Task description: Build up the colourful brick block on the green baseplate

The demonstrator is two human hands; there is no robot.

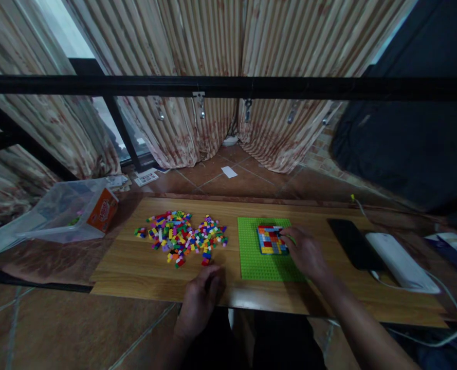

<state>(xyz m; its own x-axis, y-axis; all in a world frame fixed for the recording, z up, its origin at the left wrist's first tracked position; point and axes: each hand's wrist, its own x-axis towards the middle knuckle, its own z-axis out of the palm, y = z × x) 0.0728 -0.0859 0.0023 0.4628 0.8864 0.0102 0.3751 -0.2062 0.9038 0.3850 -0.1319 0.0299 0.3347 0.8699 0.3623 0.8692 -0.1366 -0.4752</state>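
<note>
My right hand (pixel 306 254) reaches over the right side of a green studded baseplate (pixel 250 262). Its fingers are pinched together at the upper right corner of a block of toy bricks (pixel 271 241) in red, blue, yellow and white. Whatever lies between those fingertips is too small to make out. By the table's front edge, my left hand (pixel 203 295) is loosely closed, fingers curled inward, and what it may hold is hidden. Just beyond its knuckles lie a few red and blue bricks (pixel 206 259), at the near end of a spread pile of small coloured bricks (pixel 178 234).
On the right of the wooden table (pixel 151 282) lie a black phone (pixel 354 242) and a white power bank (pixel 400 261) with a cable (pixel 444 280). A clear plastic bin (pixel 68 213) with an orange label stands to the left. A dark rail (pixel 228 87) crosses beyond the table.
</note>
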